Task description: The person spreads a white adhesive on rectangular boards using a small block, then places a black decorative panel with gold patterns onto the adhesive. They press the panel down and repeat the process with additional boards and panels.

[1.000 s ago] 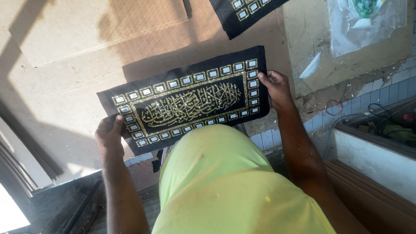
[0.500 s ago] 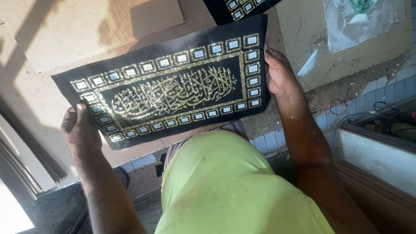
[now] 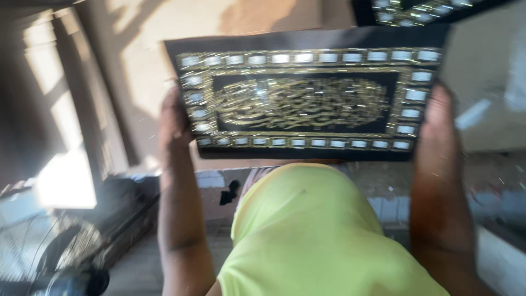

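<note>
Big tan desk [image 3: 164,33] underneath, black embroidered panel [image 3: 307,98] with gold calligraphy held up just above it. Looks like mid-lift; setting it down needs level hands. Left hand [image 3: 174,123] and right hand [image 3: 438,118] grip its short edges.

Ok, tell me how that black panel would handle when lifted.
The black panel probably stays stiff: held only at its ends by the left hand and right hand, it shows no sag. It seems light for its size. The raised gold beading may snag or shed if rubbed.
</note>
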